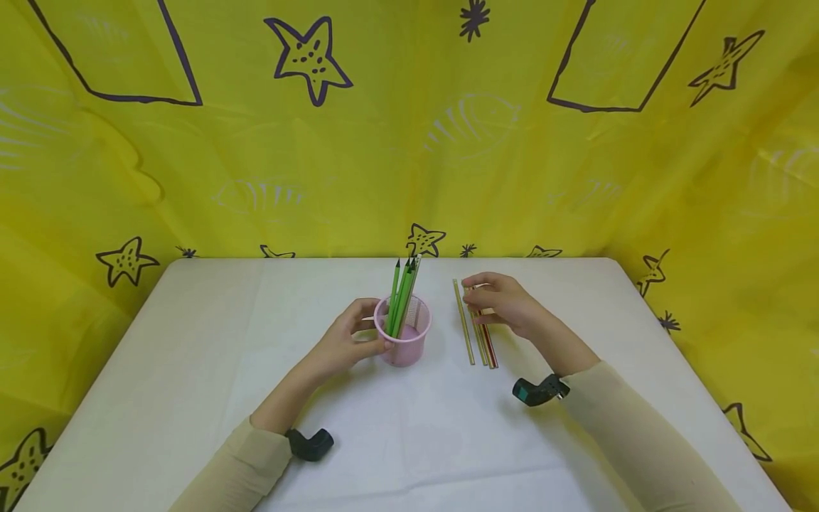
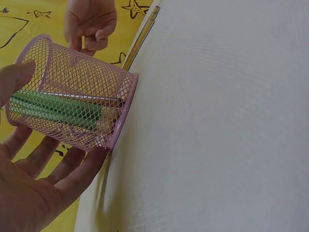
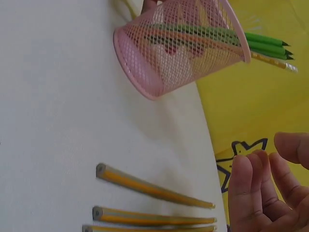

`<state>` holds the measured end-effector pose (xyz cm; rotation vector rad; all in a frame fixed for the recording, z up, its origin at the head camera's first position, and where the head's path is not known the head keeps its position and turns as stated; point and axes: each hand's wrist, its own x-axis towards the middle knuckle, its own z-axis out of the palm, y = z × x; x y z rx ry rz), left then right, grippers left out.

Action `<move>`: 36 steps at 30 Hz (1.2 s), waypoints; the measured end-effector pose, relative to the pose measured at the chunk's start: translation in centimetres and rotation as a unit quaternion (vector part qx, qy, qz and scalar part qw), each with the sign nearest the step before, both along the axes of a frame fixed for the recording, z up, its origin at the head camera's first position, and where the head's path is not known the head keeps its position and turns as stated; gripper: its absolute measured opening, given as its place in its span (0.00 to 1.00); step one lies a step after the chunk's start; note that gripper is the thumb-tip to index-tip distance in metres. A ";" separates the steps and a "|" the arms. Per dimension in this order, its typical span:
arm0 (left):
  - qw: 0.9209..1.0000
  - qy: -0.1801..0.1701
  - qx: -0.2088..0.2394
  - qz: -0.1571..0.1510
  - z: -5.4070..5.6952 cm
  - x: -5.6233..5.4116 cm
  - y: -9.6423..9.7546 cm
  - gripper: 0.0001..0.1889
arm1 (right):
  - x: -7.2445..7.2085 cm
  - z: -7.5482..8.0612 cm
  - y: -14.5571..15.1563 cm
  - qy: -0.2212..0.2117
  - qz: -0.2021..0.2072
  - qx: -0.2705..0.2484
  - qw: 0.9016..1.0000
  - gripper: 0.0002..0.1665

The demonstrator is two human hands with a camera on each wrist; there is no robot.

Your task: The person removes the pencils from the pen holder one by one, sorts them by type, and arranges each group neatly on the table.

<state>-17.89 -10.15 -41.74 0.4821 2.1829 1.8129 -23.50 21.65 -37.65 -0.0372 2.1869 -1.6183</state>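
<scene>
My left hand (image 1: 345, 343) holds a pink mesh pencil cup (image 1: 408, 351), thumb at the rim and fingers along the side. The cup stands upright on the table. Inside it lean several green pencils (image 1: 401, 299), dark tips up, and a gold-striped pencil (image 3: 273, 61) with a white upper end. To the cup's right lie several more pencils, side by side: a gold pencil (image 1: 464, 323) set slightly apart, and a closer bunch that includes a red-striped one (image 1: 490, 348). Over the far part of this bunch is my right hand (image 1: 510, 306), fingers loosely bent, nothing between thumb and fingertips.
A white cloth covers the table (image 1: 409, 448). Yellow curtain fabric (image 1: 384, 156) with starfish drawings hangs behind it and at both sides. Each wrist wears a small dark camera, the left camera (image 1: 310, 444) and the right camera (image 1: 536, 390).
</scene>
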 end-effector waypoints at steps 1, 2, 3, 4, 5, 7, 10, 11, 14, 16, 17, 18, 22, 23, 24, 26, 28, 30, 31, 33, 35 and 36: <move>1.000 0.001 0.001 -0.001 0.0 0.0 0.0 0.35 | 0.1 0.2 -0.4 0.000 0.003 -0.002 1.000 0.28; 1.000 0.004 0.000 -0.002 0.0 0.0 0.0 0.35 | 0.2 0.4 -0.8 0.001 0.006 -0.005 1.000 0.28; 1.000 0.005 0.001 -0.002 0.0 0.0 0.0 0.35 | 0.3 0.6 -1.2 0.001 0.008 -0.010 1.000 0.27; 1.000 0.006 0.005 -0.003 0.0 0.0 0.0 0.35 | 0.3 0.8 -1.6 0.003 0.010 -0.014 1.000 0.27; 1.000 0.007 0.007 -0.004 -0.1 0.0 0.0 0.35 | 0.4 1.0 -1.9 0.003 0.012 -0.019 1.000 0.26; 1.000 0.008 0.012 -0.007 -0.1 0.0 -0.1 0.35 | 0.4 1.2 -2.7 0.005 0.017 -0.027 0.999 0.25; 1.000 0.007 0.019 -0.009 0.0 0.1 -0.1 0.35 | 0.4 1.3 -3.8 0.006 0.028 -0.042 0.999 0.24; 1.000 0.007 0.018 -0.008 0.0 0.1 -0.1 0.35 | 0.4 1.4 -4.1 0.007 0.030 -0.045 0.999 0.23; 1.000 0.008 0.012 -0.006 0.0 0.1 -0.1 0.35 | 0.4 1.6 -5.0 0.010 0.035 -0.049 0.998 0.22; 1.000 0.003 0.009 -0.002 -0.1 0.0 -0.1 0.35 | 0.4 1.8 -5.5 0.014 0.037 -0.051 0.998 0.22; 1.000 0.001 0.008 -0.001 -0.1 0.0 -0.1 0.35 | 0.4 1.8 -5.7 0.016 0.039 -0.051 0.998 0.23; 1.000 0.000 0.007 -0.001 -0.1 0.0 -0.1 0.35 | 0.3 1.8 -5.8 0.020 0.041 -0.051 0.998 0.23; 1.000 -0.005 0.005 0.001 0.0 0.0 -0.1 0.35 | 0.1 1.7 -6.4 0.030 0.049 -0.050 0.997 0.23; 1.000 -0.004 0.005 0.000 0.0 0.0 -0.1 0.35 | 0.0 1.6 -6.5 0.032 0.049 -0.048 0.997 0.23; 1.000 -0.003 0.005 -0.001 0.0 0.0 -0.1 0.35 | 0.0 1.5 -6.5 0.033 0.049 -0.046 0.997 0.23; 1.000 -0.001 0.005 -0.001 0.0 0.0 -0.1 0.36 | -0.1 1.4 -6.7 0.034 0.049 -0.044 0.997 0.22; 1.000 -0.001 0.005 -0.001 0.0 0.0 -0.1 0.36 | -0.2 1.4 -6.7 0.035 0.049 -0.042 0.997 0.22; 1.000 -0.001 0.004 -0.001 -0.1 0.0 -0.1 0.36 | -0.2 1.3 -6.8 0.035 0.049 -0.041 0.997 0.22; 1.000 -0.001 0.004 0.000 -0.1 0.0 -0.1 0.36 | -0.2 1.3 -6.8 0.036 0.050 -0.041 0.997 0.22; 1.000 -0.001 0.004 0.000 -0.1 0.0 -0.1 0.35 | -0.2 1.3 -6.9 0.039 0.052 -0.039 0.997 0.22; 1.000 -0.001 0.003 0.001 -0.1 0.0 -0.1 0.35 | -0.2 1.3 -7.1 0.039 0.051 -0.037 0.997 0.21; 1.000 -0.001 0.004 0.001 -0.1 0.0 0.0 0.35 | -0.2 1.2 -7.2 0.040 0.050 -0.036 0.997 0.20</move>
